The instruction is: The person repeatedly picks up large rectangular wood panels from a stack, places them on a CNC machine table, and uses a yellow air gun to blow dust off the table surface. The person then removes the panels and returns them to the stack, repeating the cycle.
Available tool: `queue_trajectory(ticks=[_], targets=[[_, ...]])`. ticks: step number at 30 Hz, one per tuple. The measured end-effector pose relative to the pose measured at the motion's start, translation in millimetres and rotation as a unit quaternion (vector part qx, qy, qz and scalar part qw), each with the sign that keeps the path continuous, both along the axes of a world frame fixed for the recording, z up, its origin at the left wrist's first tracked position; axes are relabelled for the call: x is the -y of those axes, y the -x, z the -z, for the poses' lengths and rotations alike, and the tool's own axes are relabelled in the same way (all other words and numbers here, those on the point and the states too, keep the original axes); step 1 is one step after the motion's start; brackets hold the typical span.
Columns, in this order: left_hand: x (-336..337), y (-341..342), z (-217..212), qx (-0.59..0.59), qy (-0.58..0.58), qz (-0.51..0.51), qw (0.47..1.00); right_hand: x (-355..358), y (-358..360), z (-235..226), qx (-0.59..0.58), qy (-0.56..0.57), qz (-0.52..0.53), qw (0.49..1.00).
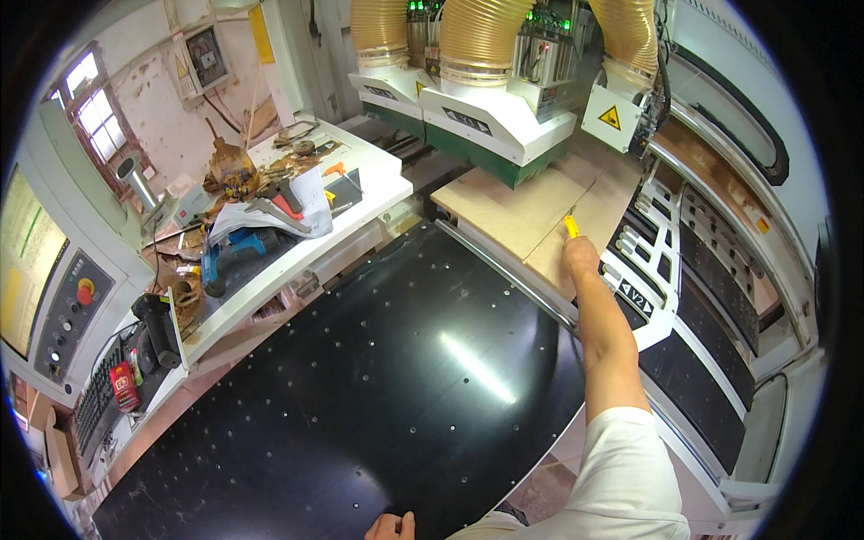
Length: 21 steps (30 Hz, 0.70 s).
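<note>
We reach our right hand [580, 255] far out in front of us, over the wooden board [531, 216] that lies on the big machine. The right grip is closed around a small yellow tool [571, 226], and the yellow tip sticks up out of our fist. The tool sits right over the near part of the board, close to a thin line that runs across the wood. We cannot tell if the tip touches the wood.

Our left hand [390, 526] is down at the bottom, just at the near edge of the shiny black machine bed [378, 378]. We see only a bit of it, so we cannot tell if that grip is open or closed. It looks like it holds nothing.

Behind the board are white and green machine heads [490, 121] with fat tan hoses [477, 36] on top. To our left is a white desk [382, 184] full of stuff, with a blue drill [236, 250] and a red-handled tool [286, 205] on it. Farther left is a control panel with a red button [85, 292].
</note>
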<state>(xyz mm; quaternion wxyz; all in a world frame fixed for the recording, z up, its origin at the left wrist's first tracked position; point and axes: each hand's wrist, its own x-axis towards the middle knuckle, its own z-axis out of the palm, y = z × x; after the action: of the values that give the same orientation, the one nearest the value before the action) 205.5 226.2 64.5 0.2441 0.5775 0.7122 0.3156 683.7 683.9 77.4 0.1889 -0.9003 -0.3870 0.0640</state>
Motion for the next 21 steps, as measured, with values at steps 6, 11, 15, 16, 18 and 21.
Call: queue_trajectory(ticks=[6, 11, 15, 16, 18, 21], targets=[[-5.5, -6.1, -17.2, -0.011, -0.023, -0.009, 1.0, -1.2, 5.9, 16.1, 0.081, -0.047, 0.031, 0.995], [-20.5, -12.8, -34.2, -0.016, -0.062, 0.011, 0.998, -8.6, 4.0, 16.8, 0.086, -0.034, -0.004, 0.996], [-27.6, -17.4, -43.8, -0.022, -0.063, 0.026, 0.997, -12.7, 1.3, 13.0, 0.068, -0.034, 0.011, 0.997], [-28.2, -18.6, -45.5, -0.023, -0.058, 0.027, 0.998, -12.9, 0.1, 12.8, 0.067, -0.036, 0.011, 0.997], [-28.8, -20.7, -47.7, -0.029, -0.052, 0.031, 0.998, -12.8, -3.6, 14.0, 0.081, -0.031, 0.005, 0.996], [-28.9, -22.2, -49.9, -0.044, -0.053, 0.036, 0.997, -13.7, -10.5, 18.1, 0.087, -0.028, -0.004, 0.996]])
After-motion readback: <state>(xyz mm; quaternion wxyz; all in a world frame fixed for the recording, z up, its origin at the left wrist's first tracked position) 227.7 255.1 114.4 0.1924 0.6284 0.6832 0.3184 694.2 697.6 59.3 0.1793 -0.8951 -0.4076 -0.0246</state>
